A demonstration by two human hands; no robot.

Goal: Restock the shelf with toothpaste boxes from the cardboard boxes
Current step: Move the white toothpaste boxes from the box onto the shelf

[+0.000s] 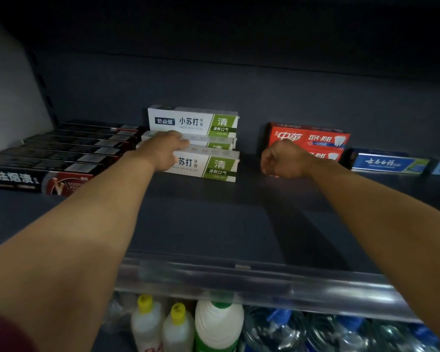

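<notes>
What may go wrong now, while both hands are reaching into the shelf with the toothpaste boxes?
1. The left hand rests on the white and green boxes, stacked unevenly; a push may make the top box slide.
2. The right hand, curled at the red boxes, may knock them against the blue box.
3. The shelf is dark, so a crooked box is easily missed.

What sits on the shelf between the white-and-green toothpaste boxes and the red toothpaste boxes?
Nothing: the head view shows bare dark shelf between the white-and-green toothpaste boxes and the red toothpaste boxes. The right hand hovers by the red ones.
</notes>
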